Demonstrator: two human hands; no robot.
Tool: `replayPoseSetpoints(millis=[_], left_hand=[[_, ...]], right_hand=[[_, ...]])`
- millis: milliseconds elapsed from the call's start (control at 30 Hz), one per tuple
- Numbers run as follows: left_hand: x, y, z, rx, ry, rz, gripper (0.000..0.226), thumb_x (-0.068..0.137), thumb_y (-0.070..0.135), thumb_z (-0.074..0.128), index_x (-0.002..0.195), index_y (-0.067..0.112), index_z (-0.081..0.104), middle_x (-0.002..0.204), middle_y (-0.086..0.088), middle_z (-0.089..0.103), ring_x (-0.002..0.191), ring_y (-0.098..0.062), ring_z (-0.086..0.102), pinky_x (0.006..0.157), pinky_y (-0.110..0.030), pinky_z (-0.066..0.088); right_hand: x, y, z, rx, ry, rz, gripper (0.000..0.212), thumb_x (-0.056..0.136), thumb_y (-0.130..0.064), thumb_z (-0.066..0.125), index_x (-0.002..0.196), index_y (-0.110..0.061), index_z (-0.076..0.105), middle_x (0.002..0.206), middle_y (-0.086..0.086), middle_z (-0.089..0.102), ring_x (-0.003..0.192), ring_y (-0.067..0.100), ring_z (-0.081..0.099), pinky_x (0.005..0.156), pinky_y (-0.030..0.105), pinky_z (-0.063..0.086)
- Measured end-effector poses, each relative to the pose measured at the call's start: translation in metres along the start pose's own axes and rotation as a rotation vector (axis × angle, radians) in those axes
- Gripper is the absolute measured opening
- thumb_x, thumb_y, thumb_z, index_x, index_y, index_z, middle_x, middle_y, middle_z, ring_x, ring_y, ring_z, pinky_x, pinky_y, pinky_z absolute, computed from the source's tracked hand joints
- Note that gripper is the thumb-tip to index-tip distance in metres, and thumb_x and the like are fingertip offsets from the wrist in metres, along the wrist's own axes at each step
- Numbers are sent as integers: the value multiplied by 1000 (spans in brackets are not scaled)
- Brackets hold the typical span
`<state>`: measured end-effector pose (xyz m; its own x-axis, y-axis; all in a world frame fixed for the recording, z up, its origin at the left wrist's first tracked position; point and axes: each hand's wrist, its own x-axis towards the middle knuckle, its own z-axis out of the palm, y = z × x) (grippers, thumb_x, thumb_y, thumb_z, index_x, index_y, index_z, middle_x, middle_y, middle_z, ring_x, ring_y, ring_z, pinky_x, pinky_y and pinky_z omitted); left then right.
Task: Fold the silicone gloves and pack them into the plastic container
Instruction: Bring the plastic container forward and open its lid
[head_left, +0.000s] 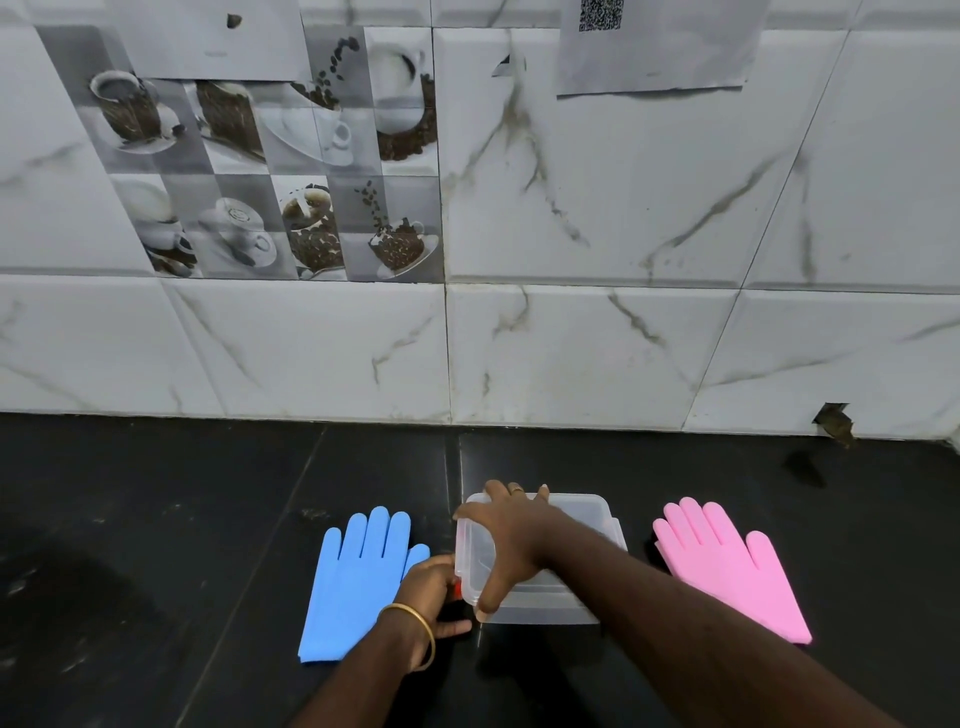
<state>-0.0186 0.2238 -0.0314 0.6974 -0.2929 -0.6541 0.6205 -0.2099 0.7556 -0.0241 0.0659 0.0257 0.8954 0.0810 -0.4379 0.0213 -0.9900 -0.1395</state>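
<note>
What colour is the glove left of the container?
Blue glove, lying flat; head view, the only one.

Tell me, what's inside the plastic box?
The clear plastic box looks empty through its see-through walls, with its lid on. The right hand covers part of the top, so that bit is hidden. The blue glove and pink glove lie outside it.

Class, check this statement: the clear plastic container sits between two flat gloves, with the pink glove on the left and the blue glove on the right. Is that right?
Not quite: the colours are swapped. The head view shows the blue glove left of the plastic container and the pink glove right of it. Both gloves do lie flat.
</note>
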Motion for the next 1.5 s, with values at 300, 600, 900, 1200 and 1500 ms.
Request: replayPoseSetpoints(millis=[300, 600, 900, 1200, 1500], left_hand=[[-10, 7, 1, 77, 8, 29, 20, 95, 24, 50, 101, 22, 69, 101, -8, 72, 99, -26, 65, 70, -38, 60], [-12, 15, -3, 134, 3, 142, 29, 91, -1, 53, 101, 16, 75, 93, -8, 77, 90, -24, 71, 80, -39, 62], [-19, 56, -5, 345, 212, 511, 16, 94, 21, 59, 99, 14, 72, 99, -10, 71, 89, -21, 65, 83, -39, 57], [-21, 105, 29, -163, -162, 285, 19, 98, 13, 54, 111, 2, 62, 68, -11, 70, 71, -21, 74, 59, -29, 61], [24, 118, 22, 31, 82, 405, 11, 89, -3, 63, 96, 2, 68, 80, -14, 69, 68, -23, 59, 65, -30, 57]], right_hand=[[-11, 5, -20, 101, 50, -40, 114, 45, -72, 79, 142, -46, 24, 153, 2, 26, 143, 33, 26, 111, 73, 14], [-37, 23, -31, 242, 134, -31, 119, 41, -75, 78, 142, -50, 20, 150, -5, 22, 139, 28, 28, 113, 64, 25], [-86, 81, -81, 683, 659, -116, 116, 36, -74, 85, 135, -57, 26, 140, -16, 27, 131, 13, 36, 108, 37, 38], [-87, 96, -67, 1444, 785, -408, 104, 60, -18, 90, 141, -44, 30, 149, -11, 43, 133, 14, 50, 101, 35, 49], [-62, 131, -12, 1412, 697, -24, 39, 82, -10, 75, 108, -38, 70, 109, -11, 75, 104, 12, 70, 87, 31, 58]])
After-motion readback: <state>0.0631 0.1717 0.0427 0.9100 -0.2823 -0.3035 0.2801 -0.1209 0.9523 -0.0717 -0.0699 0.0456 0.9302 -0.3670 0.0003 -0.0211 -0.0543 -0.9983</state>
